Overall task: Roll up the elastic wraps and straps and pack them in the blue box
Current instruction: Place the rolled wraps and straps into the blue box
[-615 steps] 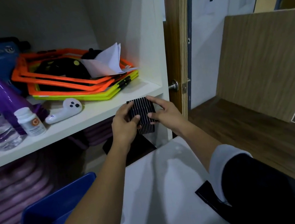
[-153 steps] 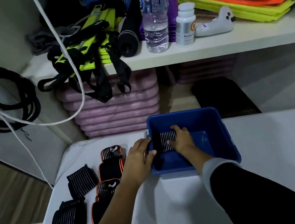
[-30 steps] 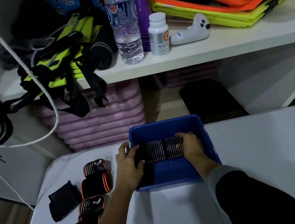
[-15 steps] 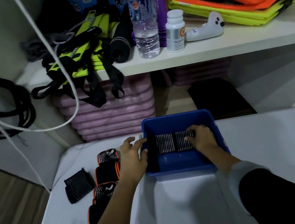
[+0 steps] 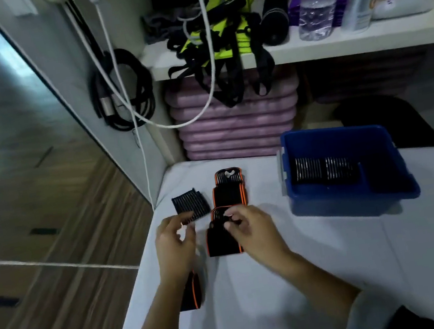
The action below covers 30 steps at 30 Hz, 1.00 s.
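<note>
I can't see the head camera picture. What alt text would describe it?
A person's right hand pinches the top of an orange-edged wrap lying on a white table, the left hand hovering beside it. To the right stands a blue box with two rolled wraps inside; other wraps lie nearby.

Box on table at right (two rolled wraps inside), loose wraps left of it

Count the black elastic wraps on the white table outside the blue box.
4. A plain black wrap far left; an orange-edged wrap beside it; a nearer orange-edged wrap pinched by the right hand; a fourth wrap by the left forearm. More may be hidden.
</note>
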{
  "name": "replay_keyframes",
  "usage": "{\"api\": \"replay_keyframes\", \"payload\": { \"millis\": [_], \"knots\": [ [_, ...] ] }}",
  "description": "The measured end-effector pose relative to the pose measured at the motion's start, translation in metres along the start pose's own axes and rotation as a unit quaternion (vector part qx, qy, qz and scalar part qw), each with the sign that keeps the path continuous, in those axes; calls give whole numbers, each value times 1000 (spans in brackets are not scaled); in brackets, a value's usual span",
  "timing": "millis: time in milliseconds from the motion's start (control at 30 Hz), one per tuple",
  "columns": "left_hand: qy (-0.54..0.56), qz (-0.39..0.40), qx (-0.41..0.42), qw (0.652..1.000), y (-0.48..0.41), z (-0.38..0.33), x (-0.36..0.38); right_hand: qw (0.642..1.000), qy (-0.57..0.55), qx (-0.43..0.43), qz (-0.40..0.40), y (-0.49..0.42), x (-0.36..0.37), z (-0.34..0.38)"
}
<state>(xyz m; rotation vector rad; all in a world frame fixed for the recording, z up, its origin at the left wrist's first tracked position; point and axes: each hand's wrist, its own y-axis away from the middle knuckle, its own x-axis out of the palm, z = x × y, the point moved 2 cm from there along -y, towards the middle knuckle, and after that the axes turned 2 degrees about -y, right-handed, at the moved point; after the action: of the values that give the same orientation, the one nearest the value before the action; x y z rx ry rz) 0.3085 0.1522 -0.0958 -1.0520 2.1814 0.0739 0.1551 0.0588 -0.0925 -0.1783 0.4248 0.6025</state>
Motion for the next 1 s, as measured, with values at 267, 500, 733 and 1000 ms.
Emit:
{"api": "replay_keyframes", "payload": {
  "millis": [267,500,733,1000],
  "knots": [
    [39,104,-91,990,49,90,-56,968,24,118,219,47,126,-23],
    [61,199,-115,971,72,119,-55,981,4,49,190,61,152,-41],
    [74,216,-113,967,73,129,-46,990,-35,63,123,69,158,-43],
    [100,198,-113,969,74,125,-37,991,-103,47,79,70,149,-39]
  ]
}}
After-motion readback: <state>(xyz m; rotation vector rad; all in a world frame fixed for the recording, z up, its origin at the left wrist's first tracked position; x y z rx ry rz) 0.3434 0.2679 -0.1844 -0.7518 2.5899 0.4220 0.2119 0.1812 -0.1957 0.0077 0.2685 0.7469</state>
